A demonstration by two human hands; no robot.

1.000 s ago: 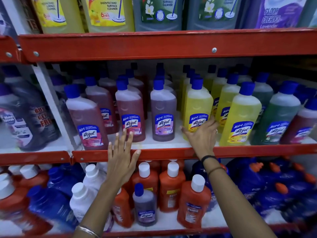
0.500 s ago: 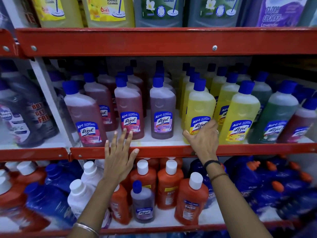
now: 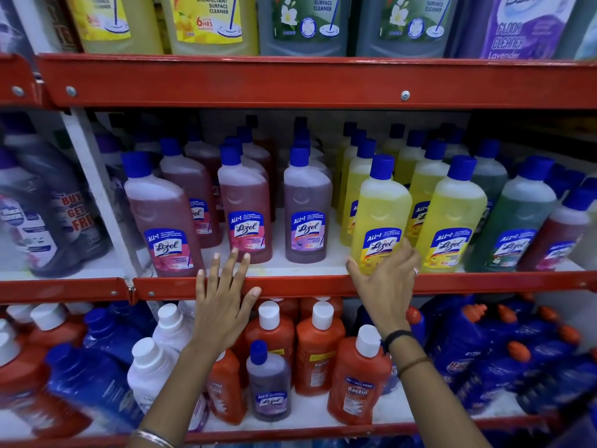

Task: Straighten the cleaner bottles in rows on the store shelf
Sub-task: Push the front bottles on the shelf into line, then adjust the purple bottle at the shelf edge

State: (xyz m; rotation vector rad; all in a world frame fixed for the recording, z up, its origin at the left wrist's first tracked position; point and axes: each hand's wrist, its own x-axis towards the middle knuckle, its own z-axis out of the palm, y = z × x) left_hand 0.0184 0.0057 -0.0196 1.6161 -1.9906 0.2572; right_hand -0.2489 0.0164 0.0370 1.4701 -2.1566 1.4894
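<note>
Blue-capped cleaner bottles stand in rows on the middle shelf [image 3: 290, 284]. My right hand [image 3: 386, 279] grips the base of the front yellow bottle [image 3: 379, 211], which leans a little to the right beside a second yellow bottle [image 3: 452, 218]. My left hand [image 3: 223, 299] hovers open with fingers spread over the red shelf edge, its fingertips just below the front pink bottle [image 3: 244, 215]. A purple bottle [image 3: 307, 208] stands between the pink and yellow rows. Another pink bottle [image 3: 161, 215] leans at the far left of the row.
Green bottles [image 3: 520, 218] and a dark red one [image 3: 555, 231] fill the shelf's right end. Large jugs [image 3: 206, 21] sit on the shelf above. Orange bottles [image 3: 318, 347], a small purple bottle [image 3: 269, 379] and blue bottles [image 3: 484, 350] crowd the shelf below. A white upright [image 3: 97, 189] divides off dark bottles [image 3: 35, 215].
My right hand has pulled the front yellow bottle forward and slightly right toward the shelf edge. My left hand stays spread in nearly the same place.
</note>
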